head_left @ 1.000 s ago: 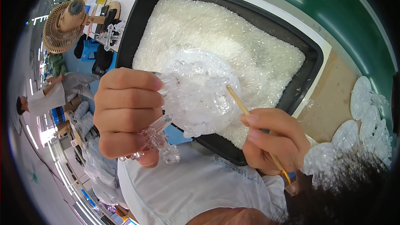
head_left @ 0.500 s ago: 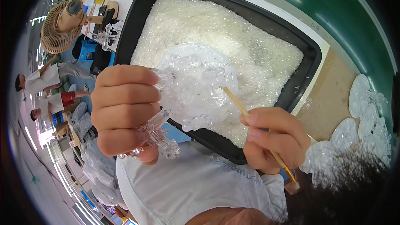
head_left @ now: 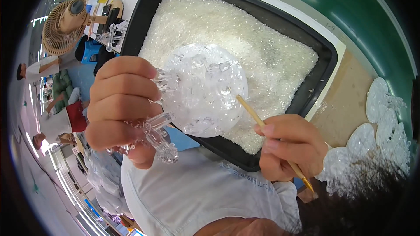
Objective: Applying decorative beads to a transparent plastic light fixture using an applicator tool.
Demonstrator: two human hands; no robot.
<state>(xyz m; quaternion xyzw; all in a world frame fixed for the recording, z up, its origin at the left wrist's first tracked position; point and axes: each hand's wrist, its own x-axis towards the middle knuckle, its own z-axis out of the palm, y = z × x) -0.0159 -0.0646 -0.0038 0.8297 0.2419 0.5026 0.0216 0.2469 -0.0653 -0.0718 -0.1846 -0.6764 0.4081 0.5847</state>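
The person's right hand (head_left: 295,148), near and to the right, pinches a thin wooden brush (head_left: 252,112); its blunt end points at the right part of a clear disc (head_left: 203,96), though whether it touches cannot be told; a light pinch should suit such fine work, since a hard push might shift the small clear parts there. The left hand (head_left: 124,100) is curled round a clear branched piece (head_left: 159,146), whose stems poke out past the fingers; the grip is best steady but gentle, as the stems look easy to snap. The disc is held between the hands; whether it joins the branched piece is unclear; tilting it toward the light should help show its edges. Beyond and beneath lies a black tray (head_left: 131,39) of glassy granules (head_left: 280,57); a clear part dropped there would be hard to find. Farther left stands a tan fan (head_left: 63,28); any draught could disturb light pieces.
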